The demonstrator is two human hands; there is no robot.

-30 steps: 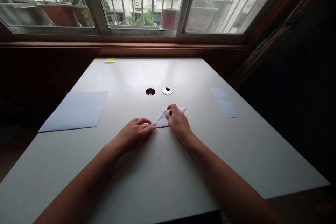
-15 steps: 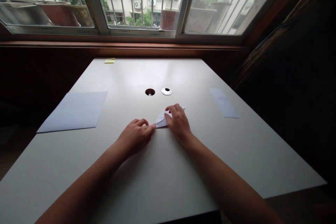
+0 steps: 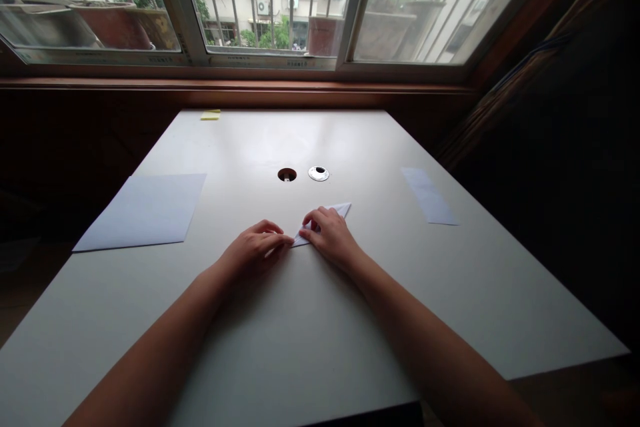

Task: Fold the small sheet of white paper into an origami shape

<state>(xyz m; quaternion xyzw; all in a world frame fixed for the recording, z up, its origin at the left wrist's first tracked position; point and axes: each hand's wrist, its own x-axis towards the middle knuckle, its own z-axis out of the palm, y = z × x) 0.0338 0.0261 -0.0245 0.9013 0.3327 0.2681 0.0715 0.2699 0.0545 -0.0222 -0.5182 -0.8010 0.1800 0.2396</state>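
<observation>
A small folded piece of white paper [image 3: 341, 208], triangular with a point at the upper right, lies flat on the white table [image 3: 300, 333]. My left hand [image 3: 257, 243] has its fingertips on the paper's left corner, thumb and fingers pinched together there. Across the middle of the paper rests my right hand [image 3: 330, 233], its fingers bent and pressing down near the left part. That hand hides much of the folded surface.
A stack of white paper sheets [image 3: 145, 210] lies at the left edge. To the right is a paper strip [image 3: 430, 196]. Behind my hands are a round cable hole [image 3: 287, 175] and its metal cover [image 3: 319, 173]. A yellow sticky pad [image 3: 211, 115] sits at the far edge.
My right hand has slid left and down along the paper, towards my left hand. The paper's upper right point now lies flat and in plain sight. My left hand stays at the left corner.
</observation>
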